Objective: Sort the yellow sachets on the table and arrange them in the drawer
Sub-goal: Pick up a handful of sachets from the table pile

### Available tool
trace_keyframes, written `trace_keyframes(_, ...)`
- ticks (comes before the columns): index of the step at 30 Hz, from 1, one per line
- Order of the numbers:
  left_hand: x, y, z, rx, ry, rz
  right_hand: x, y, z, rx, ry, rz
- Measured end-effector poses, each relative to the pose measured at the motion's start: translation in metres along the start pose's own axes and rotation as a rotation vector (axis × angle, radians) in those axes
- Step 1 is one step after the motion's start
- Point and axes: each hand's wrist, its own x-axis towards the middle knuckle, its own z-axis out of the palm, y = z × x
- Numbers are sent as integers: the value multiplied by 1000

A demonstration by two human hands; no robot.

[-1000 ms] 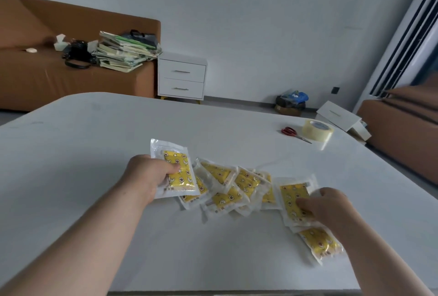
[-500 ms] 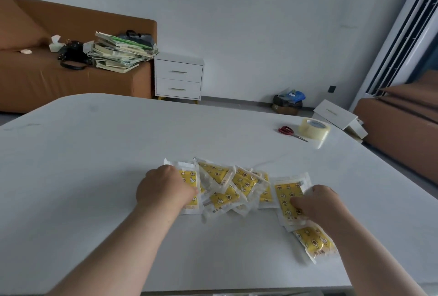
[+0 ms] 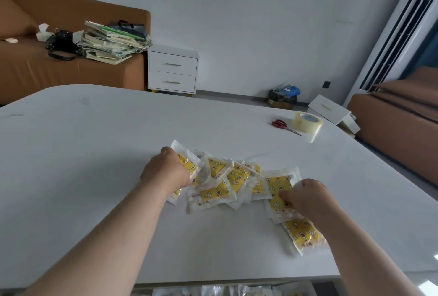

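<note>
Several yellow sachets in clear wrappers lie in an overlapping heap (image 3: 227, 179) on the white table (image 3: 94, 153). My left hand (image 3: 166, 172) grips sachets at the heap's left end, with one sachet (image 3: 187, 163) sticking out past its fingers. My right hand (image 3: 305, 196) holds a small stack of sachets (image 3: 279, 189) at the right end, thumb on top. One more sachet (image 3: 303, 234) lies under my right wrist. Below the table's near edge an open drawer (image 3: 237, 289) shows more wrapped sachets.
Red-handled scissors (image 3: 283, 126) and a roll of clear tape (image 3: 307, 122) lie at the table's far right. Beyond the table stand a white two-drawer cabinet (image 3: 172, 69), a brown sofa (image 3: 30, 68) piled with books, and a loose white drawer (image 3: 329, 109) on the floor.
My left hand brought its lifted sachet down onto the heap's left end and now closes over several there. My right hand has stayed on its stack.
</note>
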Motion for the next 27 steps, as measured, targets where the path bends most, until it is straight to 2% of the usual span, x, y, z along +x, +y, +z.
trace_keyframes(7,10,-4,-6,-210,32,-76,2,2,1,32,1,-7)
trace_keyframes(12,13,-4,-7,-295,-32,-113,1,2,0,37,-13,-3)
trace_keyframes(17,10,5,5,-233,-46,-40,0,1,0,37,-13,0)
trace_keyframes(21,3,21,14,45,19,16,-1,1,0,30,-21,-6)
trace_keyframes(27,4,23,14,-26,-21,-26,0,5,0,70,-13,-22)
